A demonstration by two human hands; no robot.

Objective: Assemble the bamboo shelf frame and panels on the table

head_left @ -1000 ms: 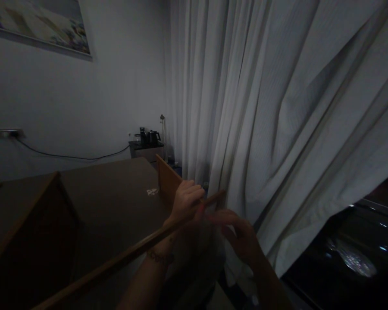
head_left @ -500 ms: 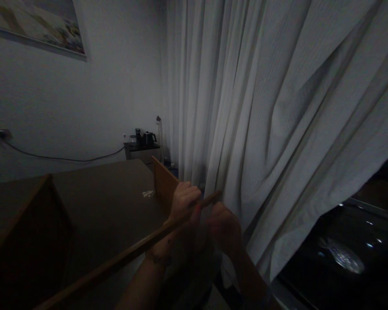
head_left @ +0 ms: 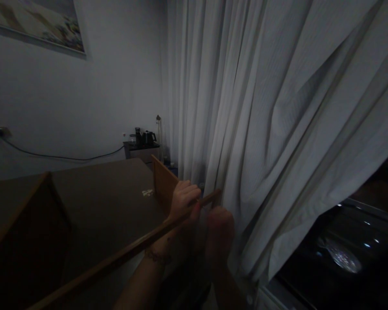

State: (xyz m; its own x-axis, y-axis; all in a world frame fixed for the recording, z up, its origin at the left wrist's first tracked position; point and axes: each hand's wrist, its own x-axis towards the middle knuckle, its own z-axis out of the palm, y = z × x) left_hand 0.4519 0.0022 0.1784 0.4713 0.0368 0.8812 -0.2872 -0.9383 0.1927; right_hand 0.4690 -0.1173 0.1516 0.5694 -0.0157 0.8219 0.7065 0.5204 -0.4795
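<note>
A long wooden board (head_left: 142, 242) runs from the lower left up to the middle, its narrow edge towards me. Near its far end, my left hand (head_left: 183, 200) is closed around it, thumb on the near side. Just below that end, my right hand (head_left: 220, 226) is curled with the fingers pressed together; it is dim, and whatever it holds is hidden. Beyond my left hand stands an upright wooden panel (head_left: 163, 178). Another dark wooden panel (head_left: 29, 224) rises at the left.
A brown tabletop (head_left: 110, 181) lies behind the wood, with small pale pieces (head_left: 147, 192) on it. White curtains (head_left: 261, 107) hang close on the right, beside a dark glossy car (head_left: 342, 241). A black kettle (head_left: 148, 137) stands on a corner cabinet (head_left: 144, 153).
My right hand has moved slightly left and down, turning more upright under the board's end. My left hand keeps its hold, and the board has barely shifted.
</note>
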